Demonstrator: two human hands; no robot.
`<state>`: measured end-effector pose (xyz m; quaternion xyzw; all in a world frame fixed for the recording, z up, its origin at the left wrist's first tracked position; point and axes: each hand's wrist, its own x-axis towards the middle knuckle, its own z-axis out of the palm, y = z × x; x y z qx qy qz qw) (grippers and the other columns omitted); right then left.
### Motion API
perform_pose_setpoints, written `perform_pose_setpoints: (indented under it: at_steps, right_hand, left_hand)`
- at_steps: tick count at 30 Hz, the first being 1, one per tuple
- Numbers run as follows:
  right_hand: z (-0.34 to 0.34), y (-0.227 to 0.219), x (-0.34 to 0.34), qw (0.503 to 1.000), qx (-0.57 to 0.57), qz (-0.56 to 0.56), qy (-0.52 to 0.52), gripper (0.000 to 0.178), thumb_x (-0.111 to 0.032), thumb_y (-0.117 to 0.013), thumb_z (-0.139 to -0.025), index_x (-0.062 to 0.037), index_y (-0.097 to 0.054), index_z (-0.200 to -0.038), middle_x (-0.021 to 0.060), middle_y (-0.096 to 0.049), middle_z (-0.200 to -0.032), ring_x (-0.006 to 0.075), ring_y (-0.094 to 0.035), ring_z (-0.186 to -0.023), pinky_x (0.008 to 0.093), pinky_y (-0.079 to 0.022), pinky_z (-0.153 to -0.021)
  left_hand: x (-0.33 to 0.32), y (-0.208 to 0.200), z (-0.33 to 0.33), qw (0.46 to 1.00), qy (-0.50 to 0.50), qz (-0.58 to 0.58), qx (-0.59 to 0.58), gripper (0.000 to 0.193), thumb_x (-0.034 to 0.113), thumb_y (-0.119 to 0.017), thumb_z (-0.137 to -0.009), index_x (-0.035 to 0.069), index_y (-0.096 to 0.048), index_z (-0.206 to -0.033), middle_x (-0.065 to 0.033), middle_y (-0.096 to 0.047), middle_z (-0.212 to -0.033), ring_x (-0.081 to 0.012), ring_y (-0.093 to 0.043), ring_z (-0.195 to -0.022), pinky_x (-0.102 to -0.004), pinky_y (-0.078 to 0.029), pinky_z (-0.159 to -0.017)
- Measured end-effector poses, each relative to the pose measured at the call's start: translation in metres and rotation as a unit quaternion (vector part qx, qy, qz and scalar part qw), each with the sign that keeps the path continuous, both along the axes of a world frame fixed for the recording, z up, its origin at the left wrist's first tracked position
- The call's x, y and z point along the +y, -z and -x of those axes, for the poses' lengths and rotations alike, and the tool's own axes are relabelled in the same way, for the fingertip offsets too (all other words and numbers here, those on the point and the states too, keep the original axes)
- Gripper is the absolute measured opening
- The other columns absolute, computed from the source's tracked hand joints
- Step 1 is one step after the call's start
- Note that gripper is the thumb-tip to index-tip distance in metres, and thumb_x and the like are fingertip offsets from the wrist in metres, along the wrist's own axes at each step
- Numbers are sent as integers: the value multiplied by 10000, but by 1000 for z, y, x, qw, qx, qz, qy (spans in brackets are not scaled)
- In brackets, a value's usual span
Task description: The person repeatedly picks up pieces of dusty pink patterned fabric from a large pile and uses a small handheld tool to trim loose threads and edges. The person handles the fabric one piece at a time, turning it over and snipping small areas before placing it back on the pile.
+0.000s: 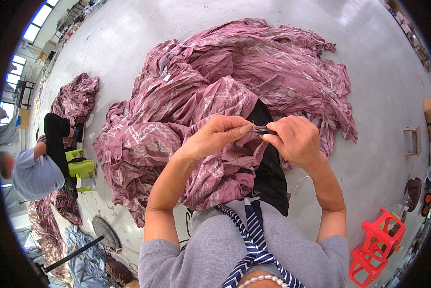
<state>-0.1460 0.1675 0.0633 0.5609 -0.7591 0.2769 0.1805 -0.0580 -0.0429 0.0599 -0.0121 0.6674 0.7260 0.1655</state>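
Observation:
A large heap of mauve patterned fabric [210, 96] spreads over my lap and across the floor ahead. My left hand [220, 134] is closed, thumb and fingertips pinching an edge of this fabric. Close against those fingertips is the tip of a small pair of dark-handled thread snips [264, 130]. My right hand [294, 139] is closed around the snips, their metal tip pointing left; whether the blades are apart is too small to tell. Beneath the cloth, my black-trousered leg [273, 182] shows.
At left another person [38, 168] sits by a lime-green stool [81, 168], with more mauve cloth [76, 98] nearby. A black pole on a round base [106, 233] and light-blue fabric [83, 257] lie lower left. Red plastic stools [376, 245] stand lower right.

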Motion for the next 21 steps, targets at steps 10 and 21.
perform_pose_setpoints:
  at_steps: [10,21]
  right_hand:
    - [0,-1,-16,895,-440,71,-20,209,-140,-764,-759,-32,-640,-887,-31,-557,-745,30,-432,-595,199,-359,-519]
    - [20,29,-15,814,-558,156,27,177,-186,-688,-845,-23,-620,-854,-33,-551,-664,20,-447,-588,201,-378,-529]
  left_hand:
    - [1,-5,0,1000,6,-1,-12,247,207,-535,-960,-14,-641,-998,76,-535,-796,-18,-442,-762,-176,-373,-668]
    - [-4,16,2,998,-47,-28,-15,267,234,-537,-960,1,-662,-999,69,-577,-839,-17,-463,-767,-187,-392,-691]
